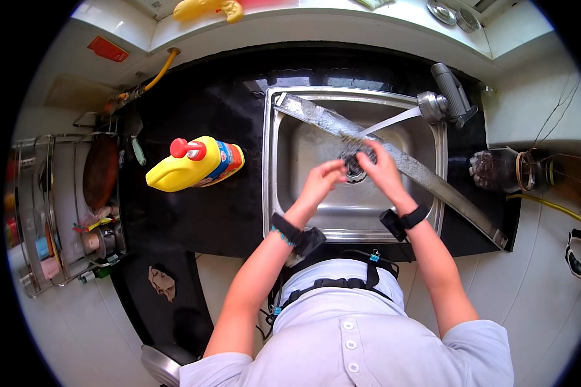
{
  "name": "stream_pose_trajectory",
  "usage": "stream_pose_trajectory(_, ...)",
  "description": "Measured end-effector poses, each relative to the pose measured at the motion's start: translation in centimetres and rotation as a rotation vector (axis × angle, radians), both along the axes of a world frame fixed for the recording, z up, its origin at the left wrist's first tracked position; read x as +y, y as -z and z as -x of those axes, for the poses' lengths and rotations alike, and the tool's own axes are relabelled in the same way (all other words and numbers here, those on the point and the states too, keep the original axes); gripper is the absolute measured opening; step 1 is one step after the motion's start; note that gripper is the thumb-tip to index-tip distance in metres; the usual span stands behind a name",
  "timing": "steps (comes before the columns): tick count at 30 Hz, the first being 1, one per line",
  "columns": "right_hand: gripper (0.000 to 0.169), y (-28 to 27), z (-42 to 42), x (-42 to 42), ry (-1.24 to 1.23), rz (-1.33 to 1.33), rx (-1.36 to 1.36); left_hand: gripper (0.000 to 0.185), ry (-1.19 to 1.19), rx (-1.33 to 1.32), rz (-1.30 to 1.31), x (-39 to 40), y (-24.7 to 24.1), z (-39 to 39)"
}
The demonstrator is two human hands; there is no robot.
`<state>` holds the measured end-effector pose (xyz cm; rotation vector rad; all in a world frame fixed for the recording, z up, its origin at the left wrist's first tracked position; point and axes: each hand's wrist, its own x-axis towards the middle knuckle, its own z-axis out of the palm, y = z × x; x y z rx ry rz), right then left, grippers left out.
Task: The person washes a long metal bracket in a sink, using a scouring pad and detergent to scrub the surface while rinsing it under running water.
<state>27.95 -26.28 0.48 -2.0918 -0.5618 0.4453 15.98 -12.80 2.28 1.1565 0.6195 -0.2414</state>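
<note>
Over the stainless-steel sink [314,225], my right hand [385,169] pinches a dark, wet scourer [352,147], which looks like steel wool. My left hand [322,181] hovers just left of it, fingers apart and holding nothing. A long, wet metal channel strip [423,176] lies diagonally across the sink, its right end reaching over the counter's front edge. Water pours from the grey faucet [433,106] onto the strip beside the scourer. Below my hands, the drain [356,178] is partly hidden.
A yellow detergent bottle [193,164] with a red cap stands on the black counter [189,220], left of the sink. A wire rack [51,193] with kitchenware is farther left. To the right lies a jar [496,169]. A crumpled cloth [162,283] rests on a dark surface lower left.
</note>
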Motion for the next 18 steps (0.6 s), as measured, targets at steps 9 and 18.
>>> stream_pose_trajectory(9, 0.021, -2.7, -4.0, 2.8, 0.014, -0.187, 0.222, 0.055, -0.442, 0.088, 0.310, 0.7, 2.0, -3.5)
stream_pose_trajectory(18, 0.031, -1.0, -5.3, 2.2, -0.005, -0.266, -0.195, 0.081, -0.411, -0.160, 0.778, 1.6, -0.5, -3.7)
